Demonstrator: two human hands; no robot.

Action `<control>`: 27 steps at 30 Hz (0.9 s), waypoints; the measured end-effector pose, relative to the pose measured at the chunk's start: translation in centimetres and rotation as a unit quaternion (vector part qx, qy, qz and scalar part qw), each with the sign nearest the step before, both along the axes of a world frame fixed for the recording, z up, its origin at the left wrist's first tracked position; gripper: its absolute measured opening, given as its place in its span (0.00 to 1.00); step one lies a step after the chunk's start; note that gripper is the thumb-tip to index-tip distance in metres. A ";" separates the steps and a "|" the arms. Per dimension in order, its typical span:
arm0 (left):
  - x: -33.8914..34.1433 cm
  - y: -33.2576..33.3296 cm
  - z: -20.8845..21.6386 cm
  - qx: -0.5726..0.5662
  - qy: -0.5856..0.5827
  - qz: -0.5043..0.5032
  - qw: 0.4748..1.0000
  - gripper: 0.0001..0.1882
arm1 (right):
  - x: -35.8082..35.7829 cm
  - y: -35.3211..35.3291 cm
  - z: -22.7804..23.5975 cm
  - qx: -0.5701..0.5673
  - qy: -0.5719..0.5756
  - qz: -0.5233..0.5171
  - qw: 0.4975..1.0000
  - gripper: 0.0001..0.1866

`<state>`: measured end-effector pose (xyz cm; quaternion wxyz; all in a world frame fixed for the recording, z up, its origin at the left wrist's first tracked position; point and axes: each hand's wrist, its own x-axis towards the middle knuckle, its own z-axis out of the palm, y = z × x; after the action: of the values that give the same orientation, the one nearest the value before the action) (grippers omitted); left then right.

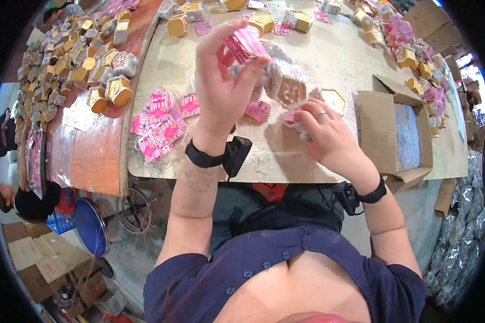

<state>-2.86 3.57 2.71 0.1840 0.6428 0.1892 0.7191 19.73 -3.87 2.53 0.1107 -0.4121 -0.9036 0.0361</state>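
My left hand (226, 81) is raised over the table, closed around a small stack of pink cards (246, 45). Beyond its fingertips stands a clear-wrapped ornament with a gold base (292, 91), partly hidden. Lower and to the right, my right hand (328, 132) has its fingers curled at a pink tag (291, 117); a greyish clear bit shows under the fingers, too small to name. Between the hands a pink card (258, 111) lies on the table. Left of my left wrist is a loose pile of pink striped cards (159, 124), with a single pink card (189, 104) beside it.
An open cardboard box (380, 126) with pale shredded filler (408, 134) stands at the right. Many wrapped gold ornaments (83, 67) cover the orange table (91, 148) at the left. More ornaments (415, 64) line the right edge. A blue round stool (91, 226) is below left.
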 end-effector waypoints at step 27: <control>2.4 -2.7 -0.2 -0.174 0.198 -0.139 0.955 0.34 | 4.0 -0.1 2.3 -0.281 0.581 -0.186 0.741 0.13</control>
<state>-0.43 0.90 2.51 0.3501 0.7500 0.2533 0.5008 23.77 -3.98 4.88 0.4977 -0.4840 -0.5187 0.4990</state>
